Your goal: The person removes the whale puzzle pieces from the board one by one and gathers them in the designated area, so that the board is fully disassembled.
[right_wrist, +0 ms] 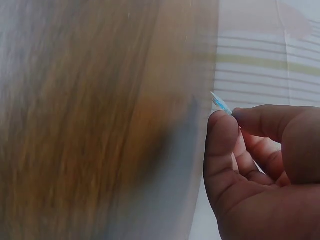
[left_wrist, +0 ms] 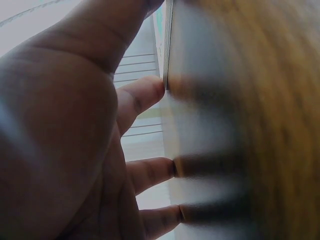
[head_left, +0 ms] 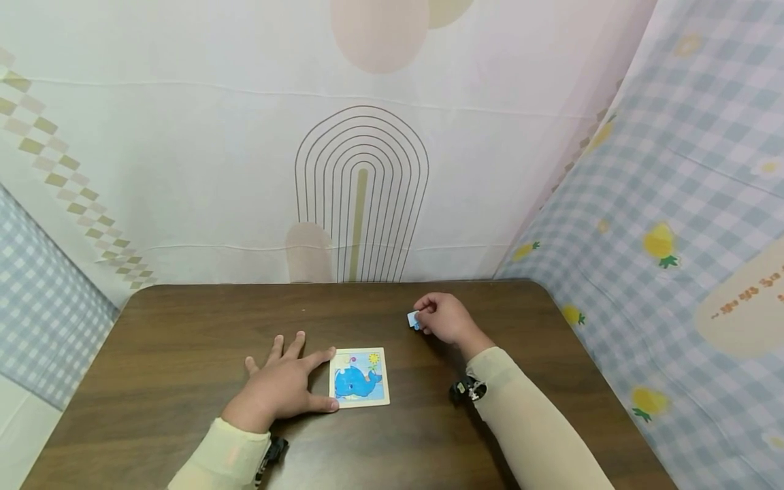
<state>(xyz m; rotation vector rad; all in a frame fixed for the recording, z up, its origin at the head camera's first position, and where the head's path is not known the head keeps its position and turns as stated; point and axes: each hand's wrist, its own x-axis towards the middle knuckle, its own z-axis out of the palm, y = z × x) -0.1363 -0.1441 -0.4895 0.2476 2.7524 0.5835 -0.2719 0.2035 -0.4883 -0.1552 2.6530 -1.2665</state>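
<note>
whale picture (head_left: 359, 383): blue, square, pale-rimmed; left hand (head_left: 282, 384), spread against its left edge, could nudge it.
right hand (head_left: 447, 318): pinches flat, pale-blue piece (head_left: 412, 318); slackening could drop it.

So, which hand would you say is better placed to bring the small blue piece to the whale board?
Probably the right hand: it pinches the small blue piece, while the left hand touches the left edge of the whale board.
</note>
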